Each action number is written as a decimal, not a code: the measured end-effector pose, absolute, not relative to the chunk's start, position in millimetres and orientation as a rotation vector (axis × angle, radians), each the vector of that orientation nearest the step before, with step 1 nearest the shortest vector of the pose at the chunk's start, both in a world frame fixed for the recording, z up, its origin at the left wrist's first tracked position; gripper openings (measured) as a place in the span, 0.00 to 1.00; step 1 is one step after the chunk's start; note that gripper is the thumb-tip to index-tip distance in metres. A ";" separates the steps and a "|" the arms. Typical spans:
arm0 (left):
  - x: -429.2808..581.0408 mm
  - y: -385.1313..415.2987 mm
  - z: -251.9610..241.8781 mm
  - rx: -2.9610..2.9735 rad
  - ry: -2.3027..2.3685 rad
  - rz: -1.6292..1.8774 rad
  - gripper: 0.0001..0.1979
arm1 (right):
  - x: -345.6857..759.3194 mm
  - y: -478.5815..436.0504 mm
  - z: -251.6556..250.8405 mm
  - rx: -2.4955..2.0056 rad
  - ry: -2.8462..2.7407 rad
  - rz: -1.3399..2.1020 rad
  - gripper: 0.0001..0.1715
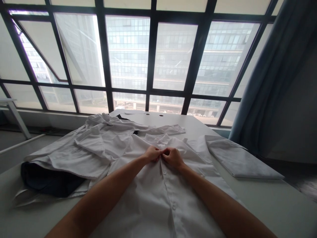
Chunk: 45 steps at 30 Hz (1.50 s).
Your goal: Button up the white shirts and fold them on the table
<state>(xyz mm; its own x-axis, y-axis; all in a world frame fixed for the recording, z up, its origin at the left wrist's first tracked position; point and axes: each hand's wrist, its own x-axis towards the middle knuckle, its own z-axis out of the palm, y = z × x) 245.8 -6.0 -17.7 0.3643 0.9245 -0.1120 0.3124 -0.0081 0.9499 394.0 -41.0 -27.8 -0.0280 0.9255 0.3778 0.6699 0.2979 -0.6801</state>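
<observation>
A white button-up shirt (146, 198) lies spread on the table, its collar toward the window and its button front running down the middle. My left hand (153, 154) pinches the front edge just below the collar. Close against it, my right hand (172, 157) is closed on the same front edge, thumb and forefinger together. The fingertips of both hands meet there, and whatever button lies between them is hidden. Lower on the front, a small white button (164, 173) and another button (173, 207) show.
More white shirts (96, 142) lie heaped on the left, with a dark cloth (49, 180) under their near edge. A folded white garment (245, 158) rests at the right of the white table (279, 201). Blue-grey curtain (267, 82) hangs beyond it, beside the window.
</observation>
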 end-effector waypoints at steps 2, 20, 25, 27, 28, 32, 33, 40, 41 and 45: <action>245.7 -4.3 -18.6 1.530 1.169 0.722 0.20 | 394.4 -40.5 -28.5 -1.442 -1.771 0.404 0.12; 236.6 -13.7 -15.0 2.435 1.398 0.744 0.12 | 403.3 -31.7 -23.0 -1.427 -1.637 0.981 0.13; 224.9 -13.7 -21.6 2.640 1.503 0.483 0.20 | 404.5 -44.3 -14.6 -1.617 -1.926 0.081 0.13; 217.6 -8.5 -22.1 2.621 1.467 0.336 0.26 | 409.3 -46.6 -11.2 -1.662 -2.050 -0.065 0.15; 213.7 -4.6 -20.9 2.611 1.432 0.278 0.28 | 412.1 -46.1 -9.4 -1.700 -2.103 -0.053 0.16; 201.4 19.6 -6.6 2.560 1.467 0.359 0.20 | 422.5 -30.7 2.5 -1.824 -2.147 0.059 0.21; 200.0 27.6 -1.5 2.532 1.532 0.414 0.20 | 424.4 -23.8 6.8 -1.860 -2.125 0.058 0.22; 207.8 87.7 14.6 2.395 1.838 0.478 0.24 | 437.5 46.9 25.2 -2.001 -1.970 0.033 0.23; 210.6 94.6 12.8 2.360 1.856 0.439 0.27 | 439.5 57.8 23.7 -2.027 -1.960 0.078 0.26; 217.1 114.5 2.2 2.307 1.857 0.456 0.28 | 447.2 91.9 14.4 -2.047 -1.944 0.201 0.23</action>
